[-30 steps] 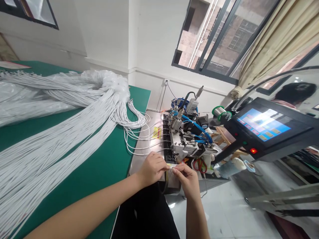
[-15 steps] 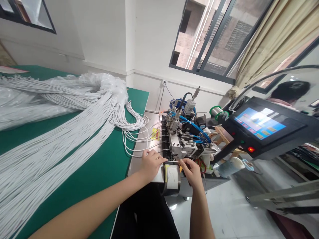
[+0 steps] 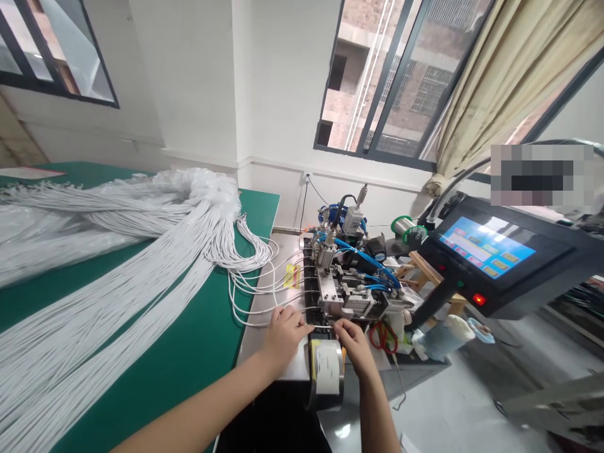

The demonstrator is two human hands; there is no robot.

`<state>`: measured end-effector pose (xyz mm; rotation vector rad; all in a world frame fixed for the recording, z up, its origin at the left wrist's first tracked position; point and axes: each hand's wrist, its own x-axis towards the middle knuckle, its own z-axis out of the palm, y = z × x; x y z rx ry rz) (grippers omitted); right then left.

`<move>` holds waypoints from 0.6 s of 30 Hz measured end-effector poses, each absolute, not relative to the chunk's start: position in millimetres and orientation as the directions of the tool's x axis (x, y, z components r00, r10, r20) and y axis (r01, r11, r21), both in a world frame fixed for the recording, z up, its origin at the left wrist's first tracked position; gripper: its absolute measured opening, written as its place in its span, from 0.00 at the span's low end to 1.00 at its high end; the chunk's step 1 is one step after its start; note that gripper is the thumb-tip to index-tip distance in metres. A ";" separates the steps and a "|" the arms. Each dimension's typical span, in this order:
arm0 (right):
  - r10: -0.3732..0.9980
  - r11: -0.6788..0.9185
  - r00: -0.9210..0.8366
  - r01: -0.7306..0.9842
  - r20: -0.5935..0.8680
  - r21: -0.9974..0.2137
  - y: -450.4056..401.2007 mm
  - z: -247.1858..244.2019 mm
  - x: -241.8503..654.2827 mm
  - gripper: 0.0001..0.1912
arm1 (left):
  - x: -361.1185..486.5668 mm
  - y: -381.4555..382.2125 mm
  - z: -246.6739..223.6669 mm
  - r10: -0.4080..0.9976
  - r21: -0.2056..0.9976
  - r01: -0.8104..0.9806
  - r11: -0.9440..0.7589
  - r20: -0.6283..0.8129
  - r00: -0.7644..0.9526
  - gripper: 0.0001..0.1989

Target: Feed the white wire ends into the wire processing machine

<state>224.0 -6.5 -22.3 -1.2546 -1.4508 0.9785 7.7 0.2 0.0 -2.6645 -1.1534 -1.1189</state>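
While the left hand (image 3: 283, 335) pinches a white cable (image 3: 323, 327), the right hand (image 3: 355, 343) grasps it farther along, both at the near edge of the machine (image 3: 329, 286).

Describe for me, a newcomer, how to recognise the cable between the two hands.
Beside the green table stands a machine with blue tubes. At its near end, the left hand and right hand hold a short stretch of white cable between them. Unlike the neighbouring cables, it alone spans both hands.
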 end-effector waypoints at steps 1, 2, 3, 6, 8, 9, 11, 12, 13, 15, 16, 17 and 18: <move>0.991 0.136 -0.016 0.188 0.135 -0.973 -4.7 -25.1 223.6 0.19 | 7.8 1.1 -1.0 0.620 0.241 0.641 -0.729 0.629 0.469 0.15; 0.993 0.117 -0.001 0.151 0.119 -0.982 -3.2 -28.0 223.0 0.18 | 7.9 1.9 -1.7 0.615 0.239 0.636 -0.734 0.632 0.472 0.15; 0.994 0.101 0.021 0.120 0.104 -0.988 -2.0 -31.1 222.2 0.18 | 7.8 2.5 -2.1 0.611 0.237 0.633 -0.737 0.633 0.475 0.16; 0.994 0.071 0.082 0.060 0.076 -0.996 -0.6 -39.2 218.5 0.19 | 6.9 2.5 -1.0 0.616 0.237 0.637 -0.734 0.629 0.475 0.16; 0.993 0.060 0.104 0.038 0.063 -0.997 -1.3 -42.3 215.5 0.19 | 5.9 1.1 1.1 0.637 0.243 0.652 -0.719 0.607 0.476 0.17; 0.992 0.054 0.114 0.026 0.057 -0.998 -2.0 -43.1 214.0 0.19 | 5.4 0.2 2.2 0.649 0.247 0.660 -0.709 0.595 0.475 0.18; 0.991 0.043 0.125 0.001 0.043 -0.999 -4.6 -43.1 211.9 0.18 | 4.5 -1.8 4.0 0.670 0.250 0.678 -0.691 0.572 0.472 0.18; 0.991 0.038 0.127 -0.008 0.037 -0.999 -6.7 -42.6 211.9 0.18 | 4.2 -2.7 4.6 0.677 0.249 0.687 -0.683 0.567 0.469 0.18; 0.990 0.036 0.134 -0.007 0.035 -0.999 -9.6 -41.8 212.7 0.19 | 4.0 -3.5 4.9 0.683 0.246 0.695 -0.675 0.563 0.464 0.18; 0.983 0.054 0.175 0.031 0.059 -0.998 -18.0 -39.8 217.3 0.19 | 3.8 -4.6 5.4 0.692 0.238 0.711 -0.662 0.559 0.457 0.17; 0.974 0.067 0.212 0.067 0.080 -0.996 -23.6 -38.5 221.0 0.20 | 3.8 -4.9 5.6 0.698 0.235 0.721 -0.652 0.556 0.451 0.16; 0.960 0.081 0.257 0.109 0.107 -0.991 -29.9 -36.9 225.3 0.20 | 4.0 -5.3 5.9 0.707 0.234 0.732 -0.640 0.552 0.442 0.15; 0.945 0.089 0.300 0.150 0.131 -0.985 -36.7 -34.9 229.9 0.21 | 4.3 -5.6 6.2 0.717 0.234 0.745 -0.625 0.549 0.429 0.14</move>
